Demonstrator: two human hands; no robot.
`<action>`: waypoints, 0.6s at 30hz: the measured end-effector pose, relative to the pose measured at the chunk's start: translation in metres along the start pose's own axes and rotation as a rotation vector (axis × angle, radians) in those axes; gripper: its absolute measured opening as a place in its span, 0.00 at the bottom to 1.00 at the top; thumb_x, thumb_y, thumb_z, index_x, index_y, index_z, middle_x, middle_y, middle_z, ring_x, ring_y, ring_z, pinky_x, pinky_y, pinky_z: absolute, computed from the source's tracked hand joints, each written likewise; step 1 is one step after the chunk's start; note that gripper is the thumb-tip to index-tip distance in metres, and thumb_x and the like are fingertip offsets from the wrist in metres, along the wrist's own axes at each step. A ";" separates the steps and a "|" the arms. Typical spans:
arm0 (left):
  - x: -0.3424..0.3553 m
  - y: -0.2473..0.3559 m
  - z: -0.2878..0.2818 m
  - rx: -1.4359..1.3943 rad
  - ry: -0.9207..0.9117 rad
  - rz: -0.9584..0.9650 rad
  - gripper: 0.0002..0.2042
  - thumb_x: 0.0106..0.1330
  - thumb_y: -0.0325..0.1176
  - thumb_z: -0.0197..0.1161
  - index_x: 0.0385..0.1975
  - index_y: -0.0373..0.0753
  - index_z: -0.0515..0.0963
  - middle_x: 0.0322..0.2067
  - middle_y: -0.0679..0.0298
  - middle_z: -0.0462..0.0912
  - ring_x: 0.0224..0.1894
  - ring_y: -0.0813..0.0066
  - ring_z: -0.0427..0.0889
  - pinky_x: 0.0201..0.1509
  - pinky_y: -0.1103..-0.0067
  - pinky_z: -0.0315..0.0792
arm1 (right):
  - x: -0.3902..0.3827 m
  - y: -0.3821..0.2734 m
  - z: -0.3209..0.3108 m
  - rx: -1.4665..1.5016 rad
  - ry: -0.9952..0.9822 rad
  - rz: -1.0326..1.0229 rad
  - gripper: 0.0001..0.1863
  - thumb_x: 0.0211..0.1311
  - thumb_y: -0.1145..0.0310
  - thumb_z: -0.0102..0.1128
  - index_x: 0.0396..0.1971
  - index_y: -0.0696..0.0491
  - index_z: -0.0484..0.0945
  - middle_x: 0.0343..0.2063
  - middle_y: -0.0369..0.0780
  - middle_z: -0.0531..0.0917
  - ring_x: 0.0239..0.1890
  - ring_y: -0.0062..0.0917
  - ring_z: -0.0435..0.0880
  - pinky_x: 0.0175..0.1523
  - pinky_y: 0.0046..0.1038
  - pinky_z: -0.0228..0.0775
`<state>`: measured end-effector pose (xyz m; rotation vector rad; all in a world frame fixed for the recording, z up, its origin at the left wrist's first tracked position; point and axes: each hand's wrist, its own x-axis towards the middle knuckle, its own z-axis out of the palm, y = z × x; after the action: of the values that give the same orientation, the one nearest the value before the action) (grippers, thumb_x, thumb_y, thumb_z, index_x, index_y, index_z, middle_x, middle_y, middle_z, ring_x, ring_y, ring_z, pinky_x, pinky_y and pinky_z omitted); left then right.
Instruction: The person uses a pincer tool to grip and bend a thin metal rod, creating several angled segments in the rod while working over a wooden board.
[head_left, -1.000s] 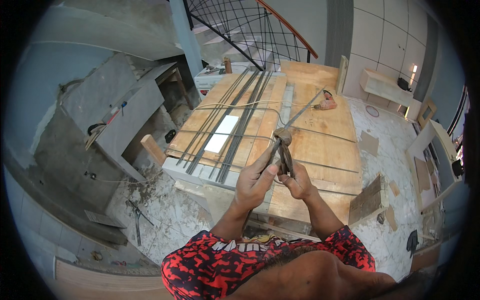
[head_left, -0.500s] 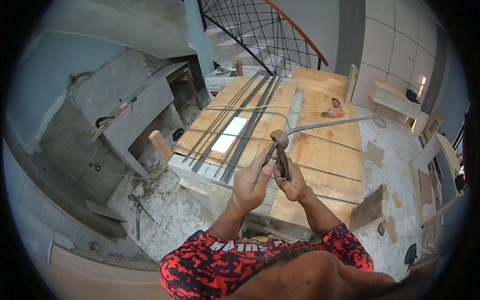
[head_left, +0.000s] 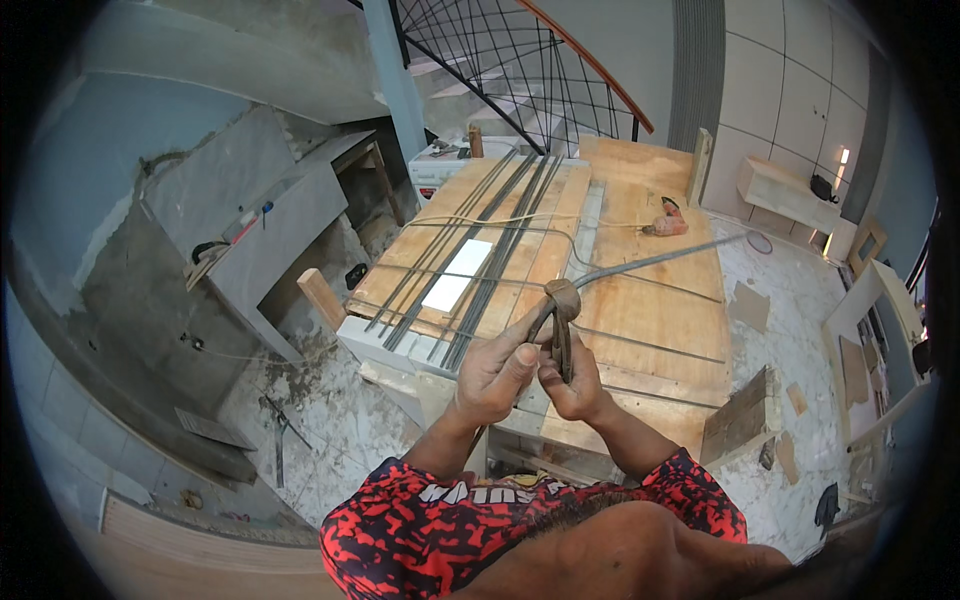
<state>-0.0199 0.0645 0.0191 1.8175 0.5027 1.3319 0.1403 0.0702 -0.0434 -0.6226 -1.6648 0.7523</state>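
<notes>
Head view, near to far. Left hand, one: closed round a dark metal rod. Right hand, one: clamped on the handles of brown pincers, their head meeting the rod above the plywood bench top; rod extending away rightward. White block, one: lying among thin rods, left of the pincers. Red drill, one: on the plywood. Stair railing: beyond the bench.
</notes>
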 end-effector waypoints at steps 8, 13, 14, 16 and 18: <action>0.007 0.002 -0.003 -0.015 -0.047 -0.008 0.25 0.71 0.43 0.49 0.60 0.29 0.65 0.15 0.71 0.70 0.17 0.87 0.66 0.20 0.86 0.60 | 0.009 0.010 0.007 -0.002 0.060 -0.092 0.15 0.57 0.75 0.49 0.46 0.57 0.66 0.19 0.32 0.68 0.20 0.15 0.66 0.27 0.21 0.60; 0.004 0.005 -0.005 0.035 -0.022 0.022 0.25 0.71 0.43 0.50 0.59 0.29 0.66 0.19 0.66 0.75 0.20 0.83 0.71 0.24 0.84 0.66 | 0.000 0.001 0.023 0.095 0.144 -0.048 0.15 0.53 0.79 0.50 0.44 0.58 0.66 0.19 0.31 0.66 0.19 0.13 0.63 0.25 0.19 0.56; 0.004 0.005 -0.004 0.064 -0.008 0.039 0.24 0.70 0.43 0.51 0.59 0.29 0.66 0.20 0.64 0.76 0.20 0.82 0.72 0.25 0.83 0.67 | -0.002 -0.002 0.024 0.140 0.141 -0.004 0.16 0.52 0.79 0.50 0.43 0.58 0.66 0.19 0.31 0.66 0.20 0.12 0.62 0.25 0.19 0.56; 0.004 0.006 -0.005 0.122 0.012 0.072 0.24 0.70 0.42 0.51 0.58 0.29 0.67 0.22 0.61 0.78 0.22 0.80 0.74 0.27 0.82 0.69 | -0.007 -0.007 0.028 0.210 0.153 0.074 0.17 0.51 0.80 0.50 0.43 0.58 0.66 0.19 0.30 0.65 0.20 0.12 0.61 0.25 0.19 0.55; 0.009 0.006 -0.004 0.169 0.013 0.117 0.23 0.70 0.41 0.52 0.57 0.29 0.67 0.25 0.59 0.79 0.24 0.78 0.75 0.30 0.81 0.70 | -0.010 -0.012 0.032 0.242 0.196 0.133 0.17 0.50 0.81 0.51 0.43 0.58 0.66 0.20 0.30 0.64 0.21 0.12 0.61 0.26 0.18 0.54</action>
<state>-0.0212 0.0689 0.0292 2.0033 0.5367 1.4166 0.1108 0.0495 -0.0452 -0.6179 -1.3386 0.9422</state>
